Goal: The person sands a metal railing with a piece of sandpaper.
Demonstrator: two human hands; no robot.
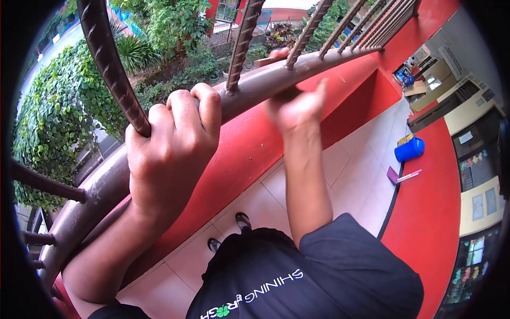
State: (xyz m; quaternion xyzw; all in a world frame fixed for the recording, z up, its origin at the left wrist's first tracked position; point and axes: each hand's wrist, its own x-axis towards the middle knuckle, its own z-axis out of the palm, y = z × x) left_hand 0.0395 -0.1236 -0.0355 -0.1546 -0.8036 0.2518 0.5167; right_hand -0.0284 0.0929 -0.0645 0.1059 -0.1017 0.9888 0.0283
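The person's left hand is gripping the brown rail, its knuckles facing up and its fingers curling over the top right beside a twisted bar; that elbow is bending low at the side. Farther along the same rail, the right hand is showing blurred just below it, forearm extending forward, thumb standing apart, and fingertips peeking out on the far side next to a small brown piece. I cannot tell how firmly those fingers are closing, or whether they are holding that piece. More twisted bars are rising from the rail between the two hands and beyond, standing in the way sideways. Below, a red wall is running alongside; leafy plants are growing outside, and a blue container is sitting on the tiled floor well apart from the hands.
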